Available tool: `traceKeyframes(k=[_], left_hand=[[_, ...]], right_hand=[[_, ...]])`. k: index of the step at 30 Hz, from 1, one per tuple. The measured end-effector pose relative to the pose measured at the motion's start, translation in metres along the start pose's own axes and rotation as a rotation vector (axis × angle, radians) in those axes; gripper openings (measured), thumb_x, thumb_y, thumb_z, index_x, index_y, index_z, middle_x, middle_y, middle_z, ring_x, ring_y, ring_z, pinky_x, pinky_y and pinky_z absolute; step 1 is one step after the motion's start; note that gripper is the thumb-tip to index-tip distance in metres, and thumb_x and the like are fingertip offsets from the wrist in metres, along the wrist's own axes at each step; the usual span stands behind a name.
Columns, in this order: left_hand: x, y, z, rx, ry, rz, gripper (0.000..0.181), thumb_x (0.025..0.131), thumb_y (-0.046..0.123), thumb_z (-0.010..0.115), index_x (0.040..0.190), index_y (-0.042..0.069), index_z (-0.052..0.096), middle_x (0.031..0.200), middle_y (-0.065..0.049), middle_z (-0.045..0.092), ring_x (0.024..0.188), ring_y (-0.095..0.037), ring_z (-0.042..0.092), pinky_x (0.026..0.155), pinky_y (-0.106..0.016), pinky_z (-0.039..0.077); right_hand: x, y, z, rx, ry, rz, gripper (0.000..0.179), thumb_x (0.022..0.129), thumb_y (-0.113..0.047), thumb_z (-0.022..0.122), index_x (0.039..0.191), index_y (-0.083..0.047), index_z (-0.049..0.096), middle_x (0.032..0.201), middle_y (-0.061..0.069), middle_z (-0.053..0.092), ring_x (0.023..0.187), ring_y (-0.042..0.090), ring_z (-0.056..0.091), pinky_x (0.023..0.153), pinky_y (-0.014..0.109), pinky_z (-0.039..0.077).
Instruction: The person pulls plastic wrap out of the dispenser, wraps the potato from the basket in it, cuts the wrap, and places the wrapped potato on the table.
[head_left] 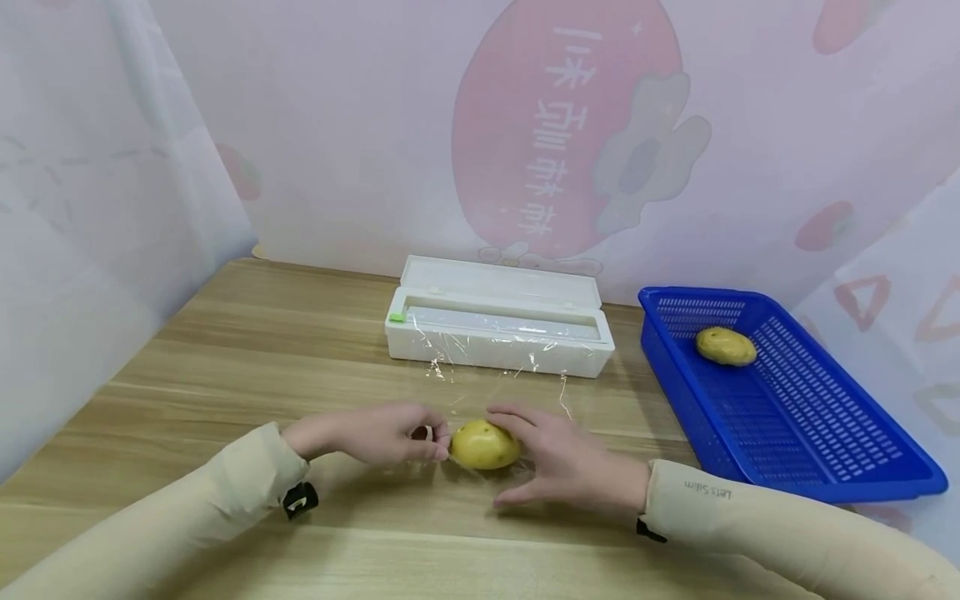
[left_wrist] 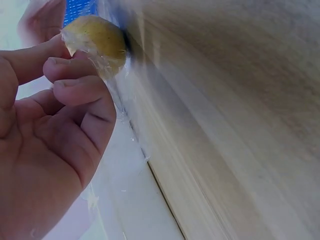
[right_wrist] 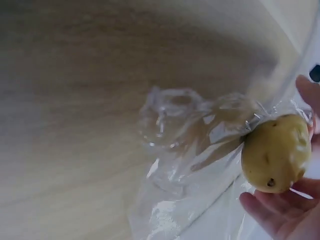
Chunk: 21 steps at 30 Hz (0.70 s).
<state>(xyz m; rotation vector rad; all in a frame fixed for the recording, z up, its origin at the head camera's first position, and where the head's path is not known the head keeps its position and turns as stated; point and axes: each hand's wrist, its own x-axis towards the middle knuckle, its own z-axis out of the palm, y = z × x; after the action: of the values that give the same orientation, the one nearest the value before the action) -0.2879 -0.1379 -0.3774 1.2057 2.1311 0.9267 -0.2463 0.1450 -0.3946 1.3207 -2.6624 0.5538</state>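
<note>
A yellow potato [head_left: 484, 444] lies on clear cling film [right_wrist: 175, 195] at the front of the table. At the potato's left end my left hand [head_left: 393, 433] pinches the film between thumb and forefinger, its other fingers curled. From the right, my right hand [head_left: 566, 458] touches the potato with its fingertips, the thumb held apart near the table. The film runs back to a white cling film box [head_left: 498, 350] with a raised lid. Folds of film bunch beside the potato [right_wrist: 276, 152] in the right wrist view.
A blue plastic basket [head_left: 720, 442] stands on the right, with a second potato [head_left: 725, 346] in it. A small green piece [head_left: 397, 317] sits at the box's left end. Printed cloth [head_left: 337, 125] hangs behind the wooden table [head_left: 247, 367].
</note>
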Motion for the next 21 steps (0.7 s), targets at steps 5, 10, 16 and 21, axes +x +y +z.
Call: traceKeyframes(k=[5,10,16,21], left_hand=[[0.001,0.002,-0.002,-0.018,0.000,0.006,0.009,0.098,0.015,0.060,0.092,0.008,0.063,0.078,0.003,0.060,0.062,-0.008,0.054,0.058,-0.026,0.049],[-0.001,0.003,-0.005,-0.060,0.003,-0.020,0.011,0.099,0.014,0.059,0.094,0.006,0.063,0.079,-0.005,0.062,0.060,-0.014,0.055,0.052,-0.026,0.048],[-0.004,0.005,-0.009,-0.032,0.038,-0.040,0.010,0.099,0.016,0.061,0.094,0.007,0.063,0.080,-0.006,0.062,0.062,-0.012,0.055,0.054,-0.026,0.049],[-0.006,0.006,-0.013,0.039,0.129,0.007,0.011,0.099,0.020,0.060,0.095,0.010,0.064,0.085,-0.003,0.062,0.072,-0.014,0.056,0.062,-0.029,0.049]], right_hand=[[0.003,-0.009,0.006,-0.158,0.009,-0.010,0.102,0.065,-0.059,0.085,0.145,-0.008,0.044,0.139,0.005,0.050,0.120,0.022,0.055,0.094,0.038,0.048],[0.005,-0.008,0.008,-0.207,0.063,-0.064,0.085,0.074,-0.040,0.085,0.140,-0.002,0.049,0.136,0.010,0.052,0.116,0.025,0.058,0.093,0.037,0.049],[0.006,-0.002,0.003,-0.171,0.068,-0.096,0.071,0.083,-0.033,0.078,0.139,0.001,0.051,0.133,0.013,0.055,0.108,0.024,0.063,0.088,0.033,0.052],[0.007,0.001,0.000,-0.098,0.038,-0.082,0.067,0.085,-0.032,0.076,0.137,0.003,0.053,0.129,0.014,0.057,0.108,0.023,0.062,0.090,0.031,0.050]])
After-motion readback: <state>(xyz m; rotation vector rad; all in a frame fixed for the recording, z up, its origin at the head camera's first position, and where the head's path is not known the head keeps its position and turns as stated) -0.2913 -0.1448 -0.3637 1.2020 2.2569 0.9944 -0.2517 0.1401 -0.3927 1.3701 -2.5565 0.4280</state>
